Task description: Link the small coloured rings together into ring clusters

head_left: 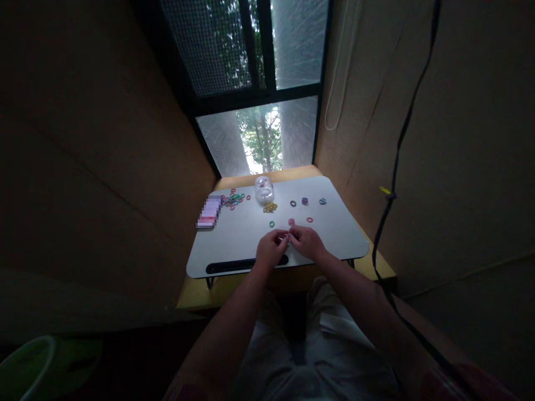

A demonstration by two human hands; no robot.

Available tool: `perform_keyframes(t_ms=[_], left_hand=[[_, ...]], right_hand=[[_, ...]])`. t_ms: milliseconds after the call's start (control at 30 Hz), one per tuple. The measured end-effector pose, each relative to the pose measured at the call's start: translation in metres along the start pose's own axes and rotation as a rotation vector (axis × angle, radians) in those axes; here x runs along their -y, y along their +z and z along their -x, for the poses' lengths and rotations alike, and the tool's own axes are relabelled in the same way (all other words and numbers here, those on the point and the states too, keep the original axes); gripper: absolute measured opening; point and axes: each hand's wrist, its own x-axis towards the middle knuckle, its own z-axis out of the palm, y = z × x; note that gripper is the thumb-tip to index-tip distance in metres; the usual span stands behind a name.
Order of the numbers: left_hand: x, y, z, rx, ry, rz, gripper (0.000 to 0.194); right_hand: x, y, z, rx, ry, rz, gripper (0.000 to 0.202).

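My left hand [271, 247] and my right hand [307, 241] meet above the front part of a white lap table [234, 239]. The fingers of both are pinched together around a small pale thing, too small and too covered to name. Just beyond my fingertips lies a pink ring-like piece [291, 221]. To its left is a green ring [272, 224], and to its right a red-pink ring [310, 220]. Farther back sit a dark ring [293, 204], a purple piece [305, 201] and a blue-grey ring [322, 201].
A clear plastic jar [264, 190] stands at the back, with a yellow cluster of rings [270, 208] before it. Mixed coloured rings [234, 199] lie at left, beside a blurred phone-like slab [209, 212]. A black slot [229, 266] runs along the front edge. A dark cord [401, 133] hangs at right.
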Motion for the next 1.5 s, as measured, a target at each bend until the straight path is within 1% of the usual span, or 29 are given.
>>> perform_keyframes(t_ms=[133, 367, 533, 833, 1033, 1500], left_hand=[[0.0028, 0.0014, -0.0008, -0.004, 0.003, -0.017, 0.023], [0.0048, 0.0023, -0.0009, -0.018, -0.021, -0.047, 0.014], [0.0045, 0.0029, -0.0006, -0.017, -0.012, -0.078, 0.014], [0.0041, 0.0029, 0.0001, -0.01, -0.013, -0.061, 0.013], [0.0042, 0.0034, 0.0004, -0.014, -0.006, -0.058, 0.012], [0.003, 0.0027, 0.0004, -0.018, -0.026, -0.042, 0.012]], right_hand=[[-0.0021, 0.0021, -0.0003, -0.023, -0.012, -0.003, 0.017], [0.001, -0.0002, 0.0006, -0.029, 0.001, 0.009, 0.016], [0.0009, -0.0007, 0.0008, -0.025, -0.008, -0.009, 0.015], [-0.0034, 0.0023, -0.001, -0.028, -0.013, -0.045, 0.013], [-0.0025, 0.001, -0.0006, -0.016, -0.006, -0.055, 0.012], [-0.0003, -0.0002, 0.0007, -0.04, -0.003, -0.046, 0.012]])
